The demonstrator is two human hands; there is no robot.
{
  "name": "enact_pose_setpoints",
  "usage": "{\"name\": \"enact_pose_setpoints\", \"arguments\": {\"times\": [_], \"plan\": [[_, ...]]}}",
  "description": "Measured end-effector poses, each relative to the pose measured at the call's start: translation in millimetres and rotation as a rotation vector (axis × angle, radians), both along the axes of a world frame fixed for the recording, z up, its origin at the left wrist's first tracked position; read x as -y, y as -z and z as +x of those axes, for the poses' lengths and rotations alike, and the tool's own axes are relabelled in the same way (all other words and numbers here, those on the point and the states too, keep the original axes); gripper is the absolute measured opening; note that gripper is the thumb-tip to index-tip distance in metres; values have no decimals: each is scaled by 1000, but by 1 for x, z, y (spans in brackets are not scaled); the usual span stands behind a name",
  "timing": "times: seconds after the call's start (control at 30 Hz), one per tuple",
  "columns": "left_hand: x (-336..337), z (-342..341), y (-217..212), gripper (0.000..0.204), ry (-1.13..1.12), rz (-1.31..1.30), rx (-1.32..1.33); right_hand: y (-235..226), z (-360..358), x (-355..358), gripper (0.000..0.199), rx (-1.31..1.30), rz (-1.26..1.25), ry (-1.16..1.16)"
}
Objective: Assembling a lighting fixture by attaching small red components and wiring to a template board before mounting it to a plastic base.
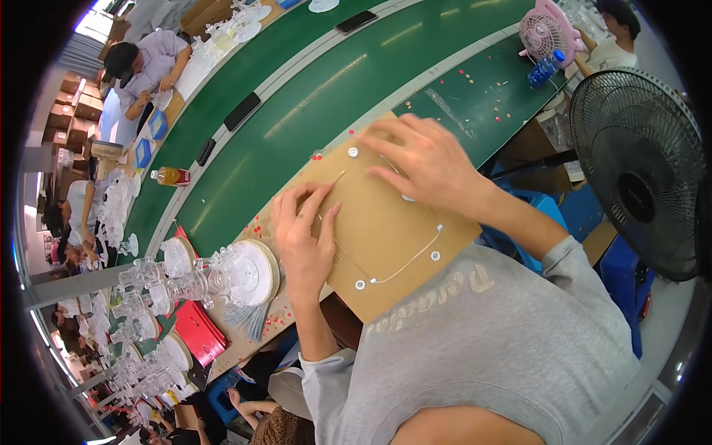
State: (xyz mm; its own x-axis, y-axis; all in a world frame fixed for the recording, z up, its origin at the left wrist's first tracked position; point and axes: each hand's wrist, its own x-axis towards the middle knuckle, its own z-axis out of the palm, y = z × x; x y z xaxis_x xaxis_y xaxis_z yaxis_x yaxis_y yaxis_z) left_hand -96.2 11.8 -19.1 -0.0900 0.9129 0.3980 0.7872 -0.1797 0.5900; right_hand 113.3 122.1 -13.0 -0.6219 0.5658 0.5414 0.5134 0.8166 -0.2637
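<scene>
A tan rectangular board (400, 222) lies before me, its near edge against my grey shirt. Small white round discs (435, 256) sit near its corners. Along it curves a thin white cord (410, 261) with little white end pieces. My left hand (302, 230) is over the board's left edge, fingers bent around the cord there; a thin end sticks out past the index fingertip. My right hand (430, 159), slightly blurred, hovers over the far right part, thumb and fingers apart. Beneath it, part of the cord is hidden.
Clear plastic parts with round white bases (252, 273) stand left, beside a red folder (199, 334). Beyond runs a green conveyor belt (319, 89) carrying dark flat items. A black fan (638, 174) is close on the right. A blue bottle (545, 68) and a pink fan (549, 33) stand farther off. Other people sit around.
</scene>
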Motion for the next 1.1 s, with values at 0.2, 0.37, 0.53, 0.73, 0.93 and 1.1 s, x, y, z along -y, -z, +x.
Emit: {"name": "enact_pose_setpoints", "arguments": {"times": [0.2,0.37,0.53,0.73,0.93,1.1], "plan": [[-8,8,-3,18,45,-48,12,21,-10,-19,25,-338,-330,-345],[-13,12,3,14,5,133,-170,12,-18,-17,18,-343,-457,-285],[-17,10,5,16,8,230,-141,24,-26,-18,17,-324,-371,-254],[-15,13,6,21,-85,168,47,29,-29,-21,20,-324,-275,-392],[-20,11,4,20,-25,216,-81,27,-26,-24,23,-277,-274,-427],[-20,16,2,18,-39,202,-84,21,-27,-21,17,-291,-227,-405]]}}
